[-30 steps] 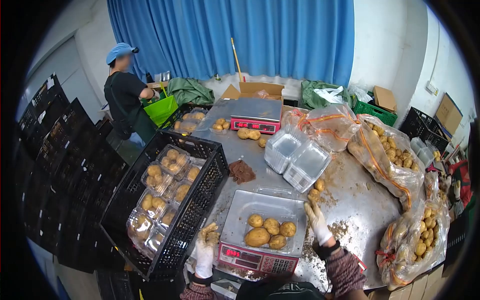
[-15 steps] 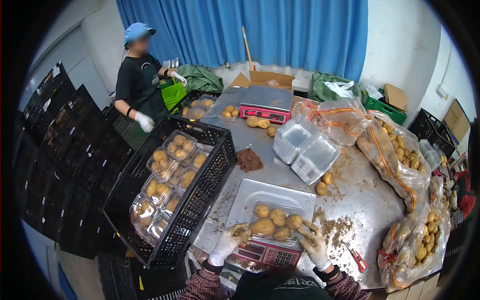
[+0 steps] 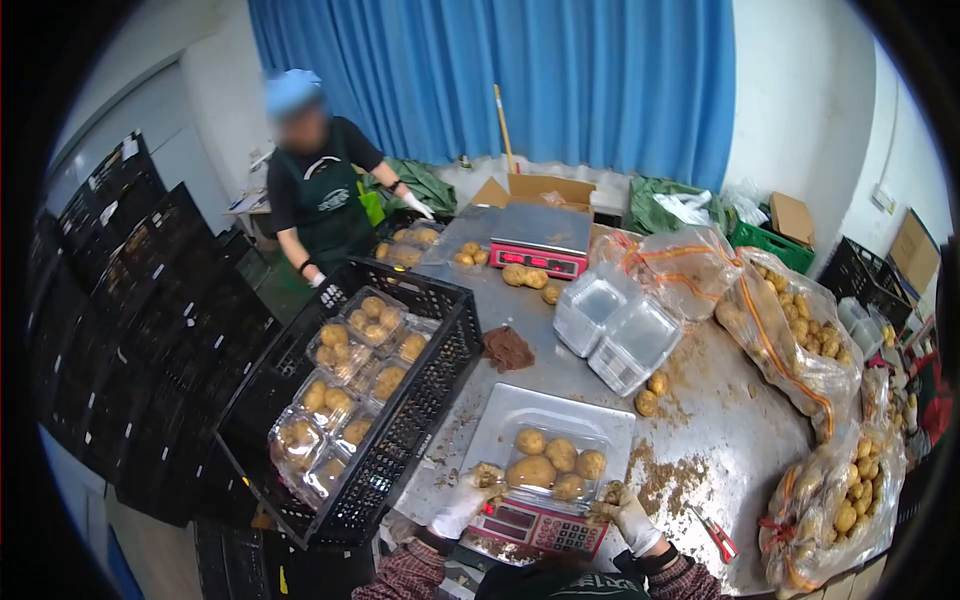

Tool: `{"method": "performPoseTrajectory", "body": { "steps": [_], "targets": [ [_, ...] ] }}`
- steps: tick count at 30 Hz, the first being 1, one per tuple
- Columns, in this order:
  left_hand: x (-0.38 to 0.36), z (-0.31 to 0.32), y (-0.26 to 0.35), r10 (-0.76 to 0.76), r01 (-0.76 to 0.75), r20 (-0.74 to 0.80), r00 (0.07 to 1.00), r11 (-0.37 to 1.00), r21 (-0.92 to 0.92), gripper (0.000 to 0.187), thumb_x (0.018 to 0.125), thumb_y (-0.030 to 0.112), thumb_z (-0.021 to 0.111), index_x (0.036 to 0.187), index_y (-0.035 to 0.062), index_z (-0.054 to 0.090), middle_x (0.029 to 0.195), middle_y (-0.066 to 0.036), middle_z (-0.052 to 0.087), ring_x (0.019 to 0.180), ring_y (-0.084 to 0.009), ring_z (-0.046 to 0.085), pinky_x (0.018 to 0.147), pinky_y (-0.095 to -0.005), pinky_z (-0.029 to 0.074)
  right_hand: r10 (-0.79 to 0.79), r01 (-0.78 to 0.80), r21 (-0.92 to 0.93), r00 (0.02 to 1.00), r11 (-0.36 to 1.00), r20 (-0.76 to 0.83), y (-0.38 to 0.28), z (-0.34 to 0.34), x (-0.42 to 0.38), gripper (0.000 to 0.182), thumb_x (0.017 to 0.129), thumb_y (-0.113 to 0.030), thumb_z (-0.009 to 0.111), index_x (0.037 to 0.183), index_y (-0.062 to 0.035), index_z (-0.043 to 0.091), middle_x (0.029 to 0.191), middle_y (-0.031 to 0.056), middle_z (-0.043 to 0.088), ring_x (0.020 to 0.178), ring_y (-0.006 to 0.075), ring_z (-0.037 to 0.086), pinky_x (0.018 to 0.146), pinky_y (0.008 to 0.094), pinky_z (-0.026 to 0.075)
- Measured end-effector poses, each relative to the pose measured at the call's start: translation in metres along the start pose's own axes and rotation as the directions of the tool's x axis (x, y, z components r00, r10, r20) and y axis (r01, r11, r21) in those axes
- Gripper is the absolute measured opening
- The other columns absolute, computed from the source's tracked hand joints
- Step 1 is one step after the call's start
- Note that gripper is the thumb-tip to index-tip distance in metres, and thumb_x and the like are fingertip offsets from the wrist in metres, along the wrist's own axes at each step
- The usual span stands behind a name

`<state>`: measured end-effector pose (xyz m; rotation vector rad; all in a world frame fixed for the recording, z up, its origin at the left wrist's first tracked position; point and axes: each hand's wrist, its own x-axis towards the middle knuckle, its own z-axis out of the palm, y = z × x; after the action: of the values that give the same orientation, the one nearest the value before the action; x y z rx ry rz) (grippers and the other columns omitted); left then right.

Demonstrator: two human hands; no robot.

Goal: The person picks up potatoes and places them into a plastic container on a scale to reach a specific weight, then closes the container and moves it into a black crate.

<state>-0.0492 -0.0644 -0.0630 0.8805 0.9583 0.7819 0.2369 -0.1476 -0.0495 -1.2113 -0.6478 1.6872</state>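
Observation:
A clear plastic container (image 3: pixel 513 490) with several potatoes (image 3: pixel 530 470) in it sits on the silver pan of the scale (image 3: pixel 600 432) in front of me. My left hand (image 3: pixel 466 502), in a soiled white glove, has its fingers curled at the container's left front edge. At the opposite front corner my right hand (image 3: pixel 626 516), gloved too, closes its fingers on the edge. Part of the fingertips is hidden. Below the container show the red keypad and display of the scale.
A black crate (image 3: pixel 440 385) with packed potato containers stands left; a co-worker (image 3: pixel 325 190) is behind it. Empty clear containers (image 3: pixel 620 335), a brown cloth (image 3: pixel 508 348) and a second scale (image 3: pixel 540 240) lie beyond. Potato bags (image 3: pixel 780 350) and a red cutter (image 3: pixel 718 535) are right.
My right hand's fingers, spread before, have curled in at the container's edge. The co-worker has moved right and leans toward the black crate. My view has shifted slightly.

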Motion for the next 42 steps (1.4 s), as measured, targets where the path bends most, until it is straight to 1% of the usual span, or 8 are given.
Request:
{"method": "performPoseTrajectory", "body": {
  "steps": [8,13,16,18,20,24,36,42],
  "targets": [
    [-0.048,0.028,0.098,0.339,-0.329,-0.102,0.935,0.939,0.103,0.042,0.087,0.016,0.064,0.123,0.0038,0.047,0.112,-0.009,0.057,0.099,-0.0174,0.056,0.086,-0.032,0.047,-0.335,0.345,-0.071,0.935,0.936,0.119,-0.101,0.069,-0.019,0.031,0.078,0.007,0.064,0.102,0.0019,0.046,0.074,0.0076,0.059,0.062,0.0184,0.062,0.057,0.0271,0.05],
    [-0.03,0.05,0.117,0.518,-0.532,-0.2,0.832,0.641,-0.553,0.058,0.088,0.032,0.061,0.137,0.0151,0.035,0.135,-0.005,0.043,0.124,-0.0211,0.042,0.104,-0.0486,0.034,-0.331,0.429,-0.258,0.877,0.866,0.349,-0.125,0.128,0.019,0.036,0.076,-0.003,0.074,0.105,-0.0011,0.052,0.082,0.0066,0.061,0.081,0.0156,0.062,0.069,0.0283,0.05],
    [-0.036,0.017,0.154,0.298,-0.441,-0.324,0.898,0.621,-0.648,0.033,0.09,0.018,0.057,0.121,0.009,0.051,0.114,-0.007,0.059,0.105,-0.0203,0.056,0.092,-0.0379,0.045,-0.176,0.752,-0.569,0.643,0.334,0.746,-0.177,0.133,0.072,0.032,0.083,-0.029,0.067,0.097,-0.0009,0.061,0.093,0.0151,0.065,0.088,0.0226,0.063,0.078,0.0361,0.048],
    [-0.034,-0.04,0.14,0.785,-0.813,-0.214,0.581,0.572,-0.108,0.033,0.09,0.014,0.056,0.122,0.008,0.051,0.113,-0.007,0.059,0.105,-0.0194,0.056,0.09,-0.0354,0.046,-0.317,0.697,-0.685,0.614,-0.213,0.723,-0.192,0.097,0.15,0.034,0.083,-0.033,0.062,0.098,-0.0022,0.063,0.097,0.0182,0.064,0.091,0.0298,0.062,0.08,0.0406,0.048],
    [-0.064,-0.105,0.158,0.836,-0.361,-0.105,0.539,0.342,0.868,0.033,0.089,0.014,0.055,0.122,0.0071,0.051,0.112,-0.009,0.06,0.103,-0.0201,0.058,0.087,-0.0347,0.048,-0.415,0.301,-0.85,0.771,-0.432,0.484,-0.206,0.06,0.215,0.032,0.08,-0.031,0.061,0.098,-0.0044,0.063,0.1,0.0172,0.064,0.094,0.033,0.061,0.08,0.0423,0.048],
    [-0.071,-0.207,0.207,0.214,-0.351,-0.388,0.896,0.877,-0.327,0.041,0.091,0.026,0.051,0.126,0.0031,0.046,0.117,-0.017,0.056,0.103,-0.0318,0.059,0.087,-0.0511,0.05,-0.524,0.093,-0.814,0.722,-0.573,0.452,-0.177,-0.018,0.312,0.022,0.076,-0.027,0.06,0.085,-0.0083,0.066,0.086,0.0153,0.067,0.084,0.0303,0.065,0.072,0.0414,0.05],
    [0.059,-0.438,0.088,0.223,-0.415,-0.874,0.431,0.91,0.027,0.024,0.075,0.011,0.063,0.097,0.0028,0.061,0.078,-0.006,0.061,0.066,-0.0172,0.056,0.053,-0.0325,0.042,-0.648,-0.109,-0.93,0.745,-0.352,0.158,-0.206,0.007,0.283,0.023,0.062,-0.024,0.077,0.074,-0.0079,0.065,0.077,0.0136,0.065,0.075,0.0317,0.064,0.07,0.0408,0.049],
    [0.035,-0.39,0.112,0.295,-0.132,-0.928,0.225,0.953,0.271,0.039,0.075,-0.002,0.059,0.113,-0.0034,0.049,0.082,-0.007,0.059,0.054,-0.0147,0.051,0.047,-0.0306,0.041,-0.405,0.189,-0.547,0.488,-0.816,0.773,-0.196,0.058,0.131,0.004,0.072,-0.015,0.056,0.073,-0.0109,0.055,0.069,0.0061,0.053,0.068,0.0238,0.054,0.065,0.036,0.042]
  ]
}}
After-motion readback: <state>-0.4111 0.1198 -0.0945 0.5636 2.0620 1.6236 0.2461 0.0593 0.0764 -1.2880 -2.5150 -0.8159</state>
